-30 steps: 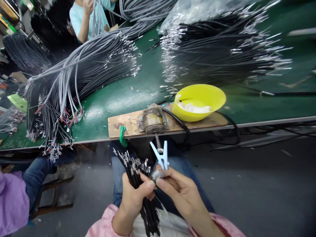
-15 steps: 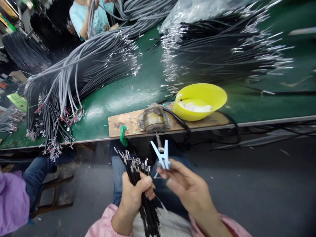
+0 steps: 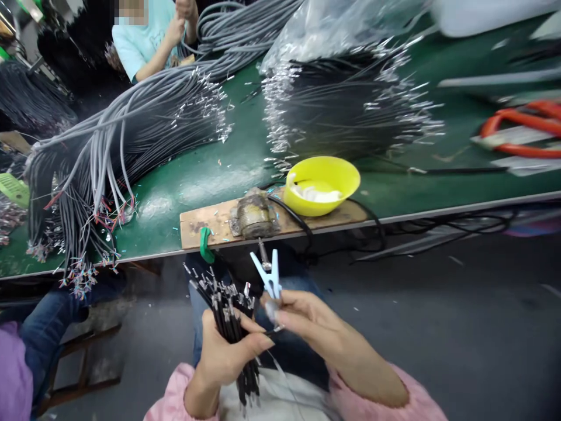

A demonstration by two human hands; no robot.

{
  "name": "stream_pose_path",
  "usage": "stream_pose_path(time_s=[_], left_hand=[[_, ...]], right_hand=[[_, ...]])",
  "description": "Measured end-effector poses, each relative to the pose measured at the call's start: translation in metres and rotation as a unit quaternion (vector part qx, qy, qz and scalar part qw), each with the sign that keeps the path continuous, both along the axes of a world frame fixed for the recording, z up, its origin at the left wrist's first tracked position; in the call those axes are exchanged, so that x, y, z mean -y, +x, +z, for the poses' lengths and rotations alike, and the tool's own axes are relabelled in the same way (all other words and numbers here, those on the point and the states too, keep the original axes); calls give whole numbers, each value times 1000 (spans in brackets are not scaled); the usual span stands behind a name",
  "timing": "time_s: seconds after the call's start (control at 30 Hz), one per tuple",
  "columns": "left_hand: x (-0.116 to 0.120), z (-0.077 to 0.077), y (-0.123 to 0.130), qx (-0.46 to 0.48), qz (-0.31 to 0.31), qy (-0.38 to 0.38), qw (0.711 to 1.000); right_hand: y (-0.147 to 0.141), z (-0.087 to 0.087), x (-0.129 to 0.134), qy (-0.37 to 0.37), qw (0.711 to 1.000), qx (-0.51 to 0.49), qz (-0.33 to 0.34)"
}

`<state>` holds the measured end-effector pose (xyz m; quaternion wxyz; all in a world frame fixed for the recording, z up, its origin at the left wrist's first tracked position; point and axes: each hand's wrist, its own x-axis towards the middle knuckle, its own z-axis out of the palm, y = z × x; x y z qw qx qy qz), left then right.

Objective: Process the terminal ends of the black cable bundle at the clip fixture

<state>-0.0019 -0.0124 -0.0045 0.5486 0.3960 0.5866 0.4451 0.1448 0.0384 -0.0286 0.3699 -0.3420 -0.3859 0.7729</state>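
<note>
Ahead of the fingers stretches the green table (image 3: pixel 245 161), with a wooden board (image 3: pixel 189 233) at its near edge. The left hand (image 3: pixel 223 356) is wrapped around a black cable bundle (image 3: pixel 230 316), metal-tipped ends fanning beyond its thumb. A yellow bowl (image 3: pixel 307 204) stands past the right fingers. A blue clip (image 3: pixel 272 280) rises at the right hand's (image 3: pixel 322 333) fingertips; whether they grip it, I cannot tell. The right thumb has just closed inward over a blurred greyish piece (image 3: pixel 270 311); below, one wire end (image 3: pixel 279 329) juts past the left thumb, suggesting single-cable handling.
</note>
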Motion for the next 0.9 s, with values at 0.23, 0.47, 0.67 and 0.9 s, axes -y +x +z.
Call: stream_pose_path(time_s=[0.23, 0.47, 0.67, 0.9], left_hand=[[6, 3, 4, -44, 67, 12, 997], [2, 5, 3, -41, 55, -6, 998], [2, -1, 6, -12, 28, -30, 999], [0, 2, 11, -12, 40, -8, 999]], right_hand=[[7, 22, -7, 179, 967, 116, -141], [3, 11, 14, 291, 935, 59, -195], [-1, 5, 14, 245, 950, 45, -189], [-9, 7, 18, 70, 986, -54, -141]])
